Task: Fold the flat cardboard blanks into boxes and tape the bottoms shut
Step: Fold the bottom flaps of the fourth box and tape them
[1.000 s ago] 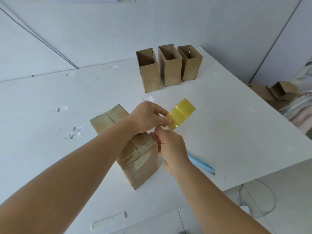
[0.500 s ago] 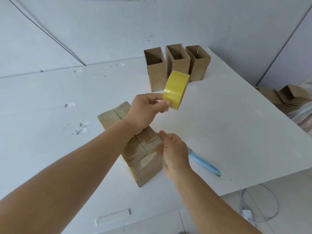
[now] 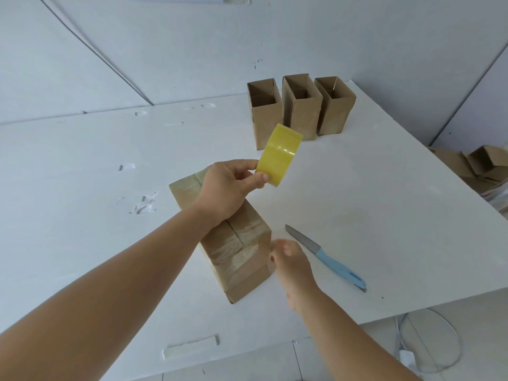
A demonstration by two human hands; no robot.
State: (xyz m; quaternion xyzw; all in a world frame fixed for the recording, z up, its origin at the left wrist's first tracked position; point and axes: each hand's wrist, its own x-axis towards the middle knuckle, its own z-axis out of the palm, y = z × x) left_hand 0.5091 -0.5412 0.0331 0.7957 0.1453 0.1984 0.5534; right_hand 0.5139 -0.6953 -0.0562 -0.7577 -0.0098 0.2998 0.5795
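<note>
The taped cardboard box (image 3: pixel 236 243) sits upside down in the middle of the white table (image 3: pixel 357 193), taped bottom facing up, with clear shiny tape running along the centre seam and across both ends and a bit down the near side. The left hand (image 3: pixel 228 188) is raised above the far half of that box and pinches a roll of yellow tape (image 3: pixel 279 155) between thumb and fingers, the roll tilted with its broad outer face toward the camera. The right hand (image 3: pixel 291 259) is down at the near right corner of the box, fingertips right at the taped edge, but it's motion-blurred, so honestly I can't tell whether it's actually pressing the tape, pinching something or just hanging beside it; the fingers look loosely curled. Just right of that hand a knife with a light blue handle (image 3: pixel 327 258) lies flat on the table, blade pointing away toward the far side, not touching the box or the hand. At the far end of the table three finished boxes (image 3: pixel 299 108) stand upright in a tight row, open tops up, sides touching or nearly so. The tabletop has a few dents and gouges (image 3: pixel 145 204) on the left. Off the right edge there's a pile of more cardboard (image 3: pixel 478 166), and under the near right edge a thin cable loop (image 3: pixel 428 342) lies on the floor.
</note>
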